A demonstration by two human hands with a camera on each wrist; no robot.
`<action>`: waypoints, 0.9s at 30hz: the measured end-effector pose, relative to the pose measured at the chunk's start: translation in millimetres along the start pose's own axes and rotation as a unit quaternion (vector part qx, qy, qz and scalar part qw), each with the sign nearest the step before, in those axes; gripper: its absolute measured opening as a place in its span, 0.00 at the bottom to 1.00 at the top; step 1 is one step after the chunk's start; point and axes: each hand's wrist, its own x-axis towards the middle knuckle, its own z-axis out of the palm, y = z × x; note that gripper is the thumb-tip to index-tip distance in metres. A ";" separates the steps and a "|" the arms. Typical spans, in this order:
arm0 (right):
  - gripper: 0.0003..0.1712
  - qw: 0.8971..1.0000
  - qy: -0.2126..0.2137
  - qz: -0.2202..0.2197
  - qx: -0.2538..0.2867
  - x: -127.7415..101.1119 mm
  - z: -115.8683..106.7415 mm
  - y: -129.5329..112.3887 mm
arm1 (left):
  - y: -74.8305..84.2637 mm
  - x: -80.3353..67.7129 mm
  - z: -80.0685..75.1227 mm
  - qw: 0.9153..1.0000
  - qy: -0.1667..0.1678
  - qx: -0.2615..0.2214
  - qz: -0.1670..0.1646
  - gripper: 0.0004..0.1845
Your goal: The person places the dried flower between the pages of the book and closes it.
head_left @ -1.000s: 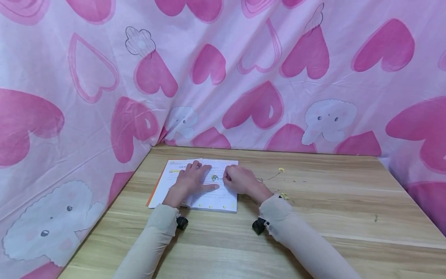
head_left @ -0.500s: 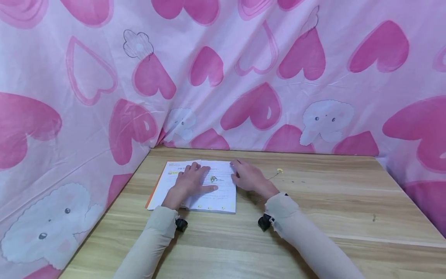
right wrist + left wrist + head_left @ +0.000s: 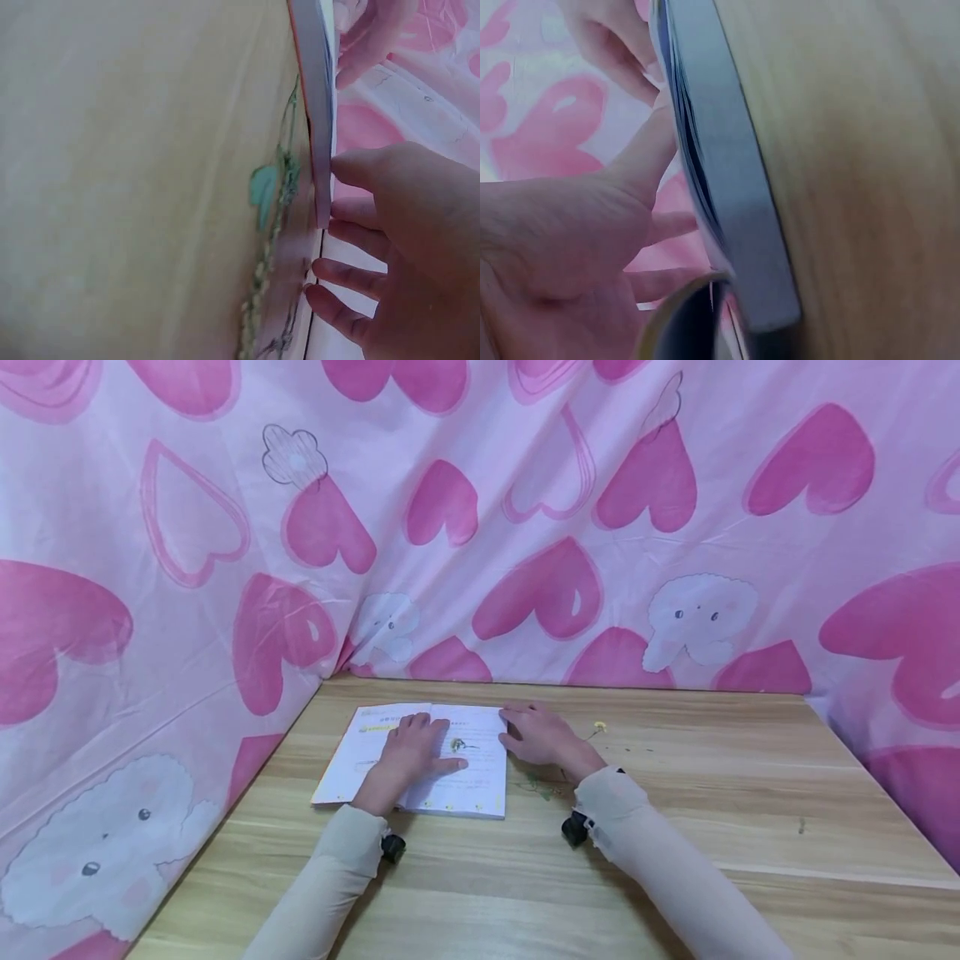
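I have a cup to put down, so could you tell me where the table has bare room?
The table is bare right of the right hand, past the flower sprig. It is crowded around the open book under both hands.

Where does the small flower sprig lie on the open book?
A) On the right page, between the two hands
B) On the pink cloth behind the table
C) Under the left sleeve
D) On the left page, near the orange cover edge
A: in the head view the flower sprig lies on the right page of the open book, just right of the left hand and left of the right hand.
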 end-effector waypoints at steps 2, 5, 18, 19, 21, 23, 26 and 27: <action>0.36 1.000 -0.003 -0.001 -0.007 0.1 -1.3 -0.8 | 3.9 -0.1 -0.7 1.000 0.022 0.001 0.008 0.42; 0.36 1.000 -0.009 0.001 -0.015 -0.3 -3.3 -2.1 | 11.6 -0.3 -0.3 0.998 0.052 0.000 0.027 0.41; 0.35 1.000 -0.003 -0.015 -0.025 -1.9 -5.4 -5.0 | 52.0 1.6 7.3 0.976 -0.029 -0.145 0.158 0.13; 0.35 1.000 -0.002 -0.016 -0.025 -1.7 -5.0 -4.9 | 52.6 1.4 7.8 0.975 -0.035 -0.151 0.159 0.14; 0.35 1.000 0.002 -0.017 -0.026 -1.3 -3.8 -3.8 | 52.8 1.5 8.1 0.974 -0.044 -0.162 0.150 0.17; 0.34 0.999 0.006 -0.018 -0.028 -0.9 -2.5 -2.7 | 52.3 1.8 7.9 0.974 -0.050 -0.171 0.142 0.19; 0.34 0.999 0.007 -0.018 -0.031 -0.6 -0.8 -1.2 | 51.3 2.4 7.3 0.973 -0.060 -0.179 0.135 0.19; 0.34 0.999 0.006 -0.017 -0.030 -0.8 -0.6 -1.1 | 50.9 2.7 7.5 0.972 -0.061 -0.180 0.136 0.19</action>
